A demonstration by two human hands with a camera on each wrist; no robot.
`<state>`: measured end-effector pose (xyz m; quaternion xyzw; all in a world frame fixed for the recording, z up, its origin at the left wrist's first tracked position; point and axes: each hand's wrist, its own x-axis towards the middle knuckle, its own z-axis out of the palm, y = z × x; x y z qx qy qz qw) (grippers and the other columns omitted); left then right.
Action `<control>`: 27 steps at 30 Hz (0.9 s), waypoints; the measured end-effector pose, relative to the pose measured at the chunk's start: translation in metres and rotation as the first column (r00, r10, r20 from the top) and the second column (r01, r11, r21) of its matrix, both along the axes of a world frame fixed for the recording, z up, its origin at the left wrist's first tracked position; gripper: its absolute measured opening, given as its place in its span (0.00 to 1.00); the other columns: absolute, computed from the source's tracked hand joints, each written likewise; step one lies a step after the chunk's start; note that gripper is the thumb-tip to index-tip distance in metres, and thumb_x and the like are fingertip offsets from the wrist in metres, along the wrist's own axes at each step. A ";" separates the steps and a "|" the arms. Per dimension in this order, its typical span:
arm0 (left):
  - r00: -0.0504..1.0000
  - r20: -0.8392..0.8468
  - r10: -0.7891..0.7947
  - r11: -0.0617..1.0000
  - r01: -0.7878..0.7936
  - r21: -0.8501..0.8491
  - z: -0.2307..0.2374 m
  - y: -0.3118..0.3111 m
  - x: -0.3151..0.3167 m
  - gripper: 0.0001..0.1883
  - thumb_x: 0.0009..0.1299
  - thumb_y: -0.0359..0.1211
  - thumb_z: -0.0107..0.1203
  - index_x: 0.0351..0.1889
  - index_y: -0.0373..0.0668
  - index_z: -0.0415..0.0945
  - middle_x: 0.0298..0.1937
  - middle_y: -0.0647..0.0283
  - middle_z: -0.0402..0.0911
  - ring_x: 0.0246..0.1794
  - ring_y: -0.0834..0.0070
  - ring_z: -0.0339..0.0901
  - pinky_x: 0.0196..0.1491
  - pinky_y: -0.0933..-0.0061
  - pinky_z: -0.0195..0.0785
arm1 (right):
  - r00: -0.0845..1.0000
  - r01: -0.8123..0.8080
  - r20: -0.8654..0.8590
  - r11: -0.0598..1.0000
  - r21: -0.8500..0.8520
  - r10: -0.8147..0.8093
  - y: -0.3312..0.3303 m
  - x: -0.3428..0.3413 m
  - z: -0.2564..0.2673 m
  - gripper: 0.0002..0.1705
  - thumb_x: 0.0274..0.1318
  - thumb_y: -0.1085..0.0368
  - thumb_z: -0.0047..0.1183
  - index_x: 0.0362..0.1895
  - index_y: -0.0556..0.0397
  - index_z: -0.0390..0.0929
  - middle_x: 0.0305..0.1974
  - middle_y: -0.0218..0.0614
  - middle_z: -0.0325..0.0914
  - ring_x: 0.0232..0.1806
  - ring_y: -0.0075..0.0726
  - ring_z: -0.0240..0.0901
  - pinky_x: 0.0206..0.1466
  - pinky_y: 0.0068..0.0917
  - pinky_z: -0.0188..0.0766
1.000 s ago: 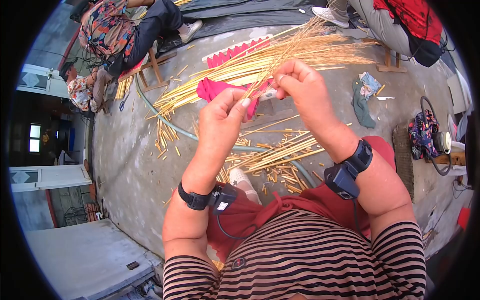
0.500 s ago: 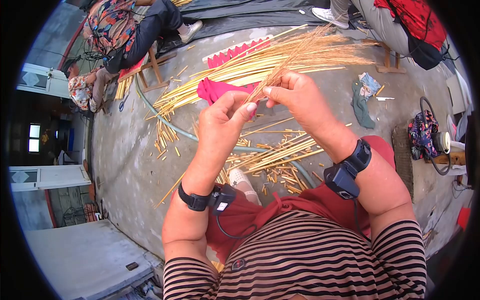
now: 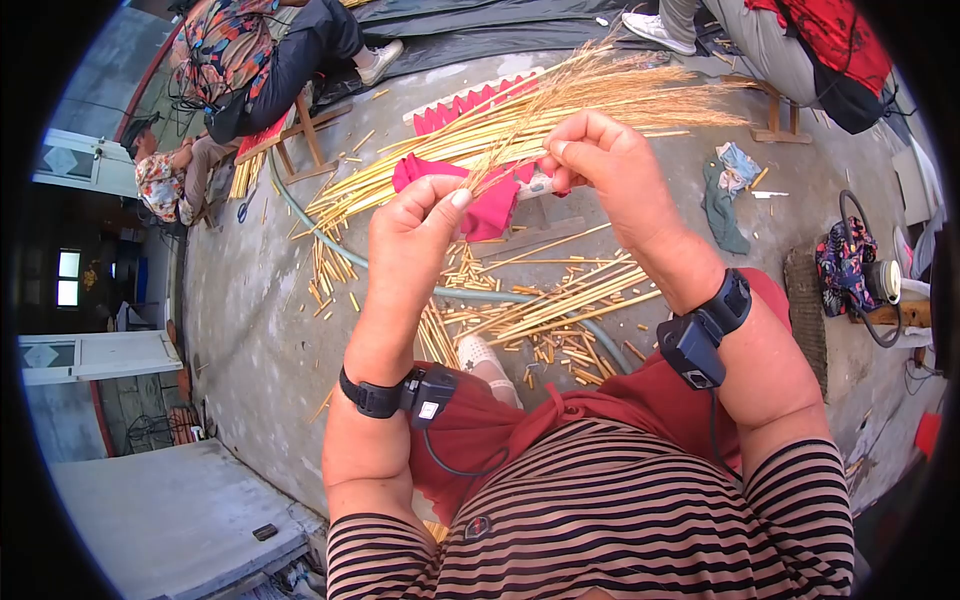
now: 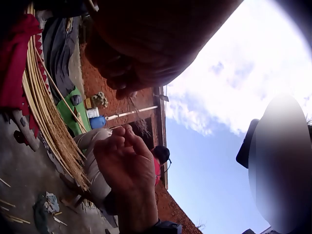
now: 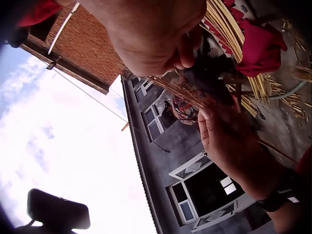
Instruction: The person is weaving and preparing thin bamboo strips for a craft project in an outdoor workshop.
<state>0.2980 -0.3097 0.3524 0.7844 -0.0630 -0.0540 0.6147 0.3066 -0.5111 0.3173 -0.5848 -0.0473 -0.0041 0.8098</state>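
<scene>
My left hand [image 3: 415, 230] pinches the lower ends of a thin bunch of feathery grass plumes [image 3: 515, 135] between thumb and forefinger. To its right, my right hand [image 3: 610, 170] has its thumb and fingertips together, with a fine strand of the bunch between them. The plumes fan up and away over a pile of long yellow stalks [image 3: 385, 178] on the floor. In the right wrist view the plumes [image 5: 183, 88] run from my left hand [image 5: 231, 141] past my right fingers. The left wrist view shows my right hand [image 4: 127, 163] with its fingers bent.
A pink cloth [image 3: 490, 212] lies below the hands, by the pile. Cut stalk pieces [image 3: 560, 345], longer stalks and a grey-green hose [image 3: 485, 295] are on the concrete. People sit at the upper left and upper right. Rags [image 3: 728, 200] lie to the right, near a bag [image 3: 845, 270].
My left hand has moved left and slightly down with the bunch, which looks thinner and more spread. My right hand has shifted slightly right and up, so the hands are farther apart.
</scene>
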 end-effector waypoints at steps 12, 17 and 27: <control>0.993 -0.097 -0.064 0.997 0.067 0.027 0.001 0.005 -0.001 0.06 0.65 0.29 0.54 0.37 0.38 0.78 0.24 0.74 0.74 0.21 0.90 0.63 0.25 0.87 0.57 | 0.997 0.065 -0.026 0.996 -0.059 -0.066 -0.012 0.002 0.005 0.08 0.54 0.65 0.52 0.34 0.58 0.75 0.30 0.31 0.76 0.29 0.21 0.71 0.38 0.20 0.68; 0.999 -0.001 -0.046 0.999 0.046 -0.003 -0.001 0.009 0.003 0.08 0.64 0.31 0.56 0.40 0.40 0.78 0.20 0.75 0.70 0.18 0.91 0.60 0.18 0.89 0.48 | 0.995 0.089 -0.050 0.995 -0.045 -0.091 -0.012 0.001 0.006 0.07 0.53 0.67 0.51 0.33 0.57 0.75 0.29 0.31 0.75 0.29 0.22 0.71 0.37 0.20 0.67; 0.992 0.063 0.110 0.994 -0.111 0.002 0.000 0.029 0.019 0.05 0.64 0.29 0.56 0.37 0.41 0.76 0.23 0.72 0.71 0.19 0.89 0.62 0.20 0.87 0.50 | 0.936 0.344 -0.084 0.839 0.421 -0.341 -0.046 0.013 0.006 0.06 0.59 0.67 0.46 0.40 0.52 0.70 0.34 0.31 0.74 0.29 0.20 0.70 0.35 0.23 0.71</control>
